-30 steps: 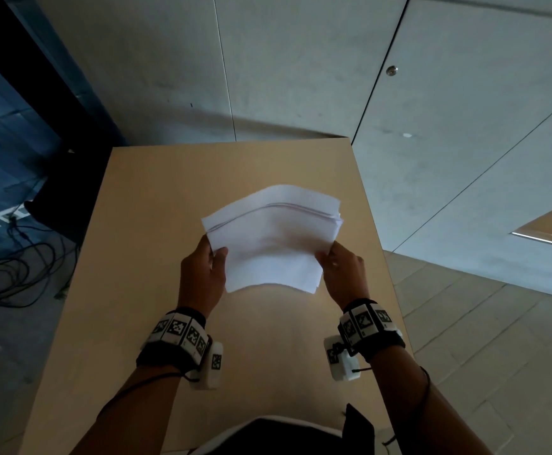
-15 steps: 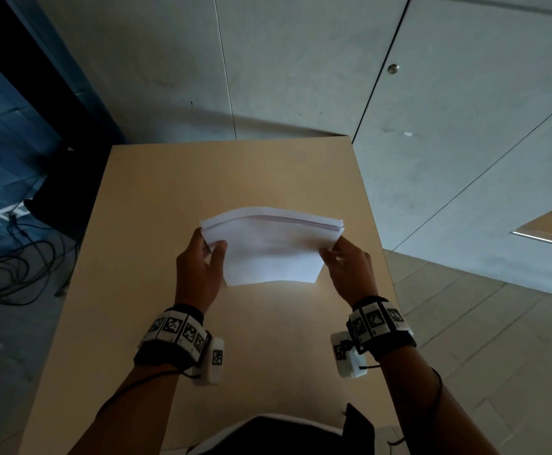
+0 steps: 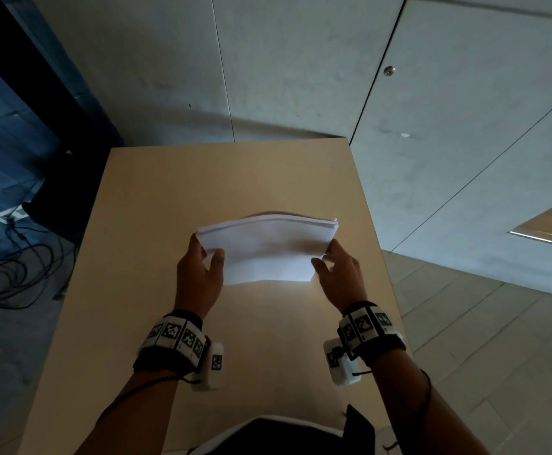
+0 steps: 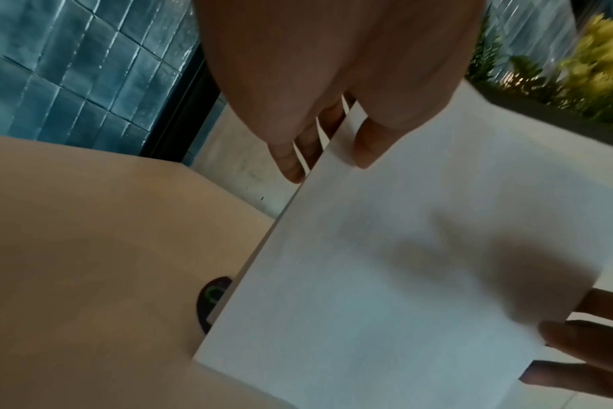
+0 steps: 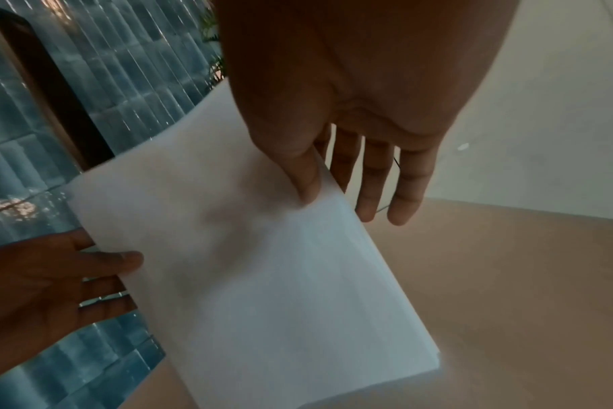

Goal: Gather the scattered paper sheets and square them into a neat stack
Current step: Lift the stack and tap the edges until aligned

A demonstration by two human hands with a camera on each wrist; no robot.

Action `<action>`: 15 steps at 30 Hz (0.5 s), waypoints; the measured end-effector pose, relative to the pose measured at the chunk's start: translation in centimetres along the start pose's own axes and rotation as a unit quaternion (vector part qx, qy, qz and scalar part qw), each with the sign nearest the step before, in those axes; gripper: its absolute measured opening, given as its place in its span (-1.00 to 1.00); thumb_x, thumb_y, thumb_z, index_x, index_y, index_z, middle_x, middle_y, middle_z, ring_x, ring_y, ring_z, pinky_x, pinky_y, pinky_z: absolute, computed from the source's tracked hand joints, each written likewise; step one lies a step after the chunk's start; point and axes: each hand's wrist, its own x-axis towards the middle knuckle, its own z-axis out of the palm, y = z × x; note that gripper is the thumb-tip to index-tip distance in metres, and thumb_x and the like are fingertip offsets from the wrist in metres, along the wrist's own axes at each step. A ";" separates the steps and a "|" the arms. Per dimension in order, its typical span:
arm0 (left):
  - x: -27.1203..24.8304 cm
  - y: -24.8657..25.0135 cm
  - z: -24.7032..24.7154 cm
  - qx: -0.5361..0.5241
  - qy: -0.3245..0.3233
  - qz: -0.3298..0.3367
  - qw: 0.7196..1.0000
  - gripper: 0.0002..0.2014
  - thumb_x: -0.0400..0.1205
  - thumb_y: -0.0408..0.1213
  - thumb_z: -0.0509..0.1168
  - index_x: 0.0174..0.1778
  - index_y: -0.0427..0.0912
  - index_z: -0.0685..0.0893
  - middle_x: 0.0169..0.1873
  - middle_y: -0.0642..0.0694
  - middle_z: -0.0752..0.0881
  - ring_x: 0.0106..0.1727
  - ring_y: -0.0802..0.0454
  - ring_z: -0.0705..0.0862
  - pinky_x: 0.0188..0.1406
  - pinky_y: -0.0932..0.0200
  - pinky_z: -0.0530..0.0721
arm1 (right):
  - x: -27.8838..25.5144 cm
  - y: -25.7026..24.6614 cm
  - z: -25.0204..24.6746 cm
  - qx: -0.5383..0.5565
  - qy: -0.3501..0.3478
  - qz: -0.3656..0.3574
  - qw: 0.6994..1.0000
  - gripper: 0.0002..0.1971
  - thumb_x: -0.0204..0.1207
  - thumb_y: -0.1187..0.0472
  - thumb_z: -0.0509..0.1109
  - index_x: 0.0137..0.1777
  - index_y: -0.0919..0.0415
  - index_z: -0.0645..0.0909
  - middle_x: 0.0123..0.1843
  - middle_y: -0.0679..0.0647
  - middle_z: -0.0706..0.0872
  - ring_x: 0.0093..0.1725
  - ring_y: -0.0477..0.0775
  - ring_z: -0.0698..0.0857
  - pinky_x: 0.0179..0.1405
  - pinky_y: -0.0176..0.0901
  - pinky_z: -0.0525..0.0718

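A stack of white paper sheets (image 3: 268, 251) stands on its lower edge on the light wooden table (image 3: 235, 178), leaning slightly and bowed along the top. My left hand (image 3: 207, 254) pinches its left side, thumb in front and fingers behind. My right hand (image 3: 325, 257) holds the right side the same way. In the left wrist view the thumb lies on the front of the paper stack (image 4: 403, 276), with the left hand (image 4: 327, 155) astride the edge. In the right wrist view the right hand (image 5: 336, 193) grips the paper stack (image 5: 263, 276), its other fingers straight behind.
The table's right edge (image 3: 371, 231) lies close beside my right hand. A concrete wall (image 3: 300, 77) stands behind the table. Black cables (image 3: 12, 274) lie on the floor to the left. A small dark round object (image 4: 212, 299) sits on the table by the stack's lower edge.
The stack has tipped more upright and come down onto the table. Its top edges sit closer together than a second ago. Both hands stay at its sides.
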 end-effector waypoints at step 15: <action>0.0 0.4 -0.3 -0.072 0.010 0.001 0.997 -0.53 0.62 -0.45 0.27 0.43 -0.04 0.44 0.20 0.02 0.60 0.22 0.10 0.62 0.16 0.35 0.62 | -0.1 -0.6 0.0 -0.001 0.006 0.020 1.000 -0.57 0.55 0.19 0.39 0.41 0.17 0.49 0.28 0.06 0.72 0.22 0.06 0.71 0.19 -0.01 0.72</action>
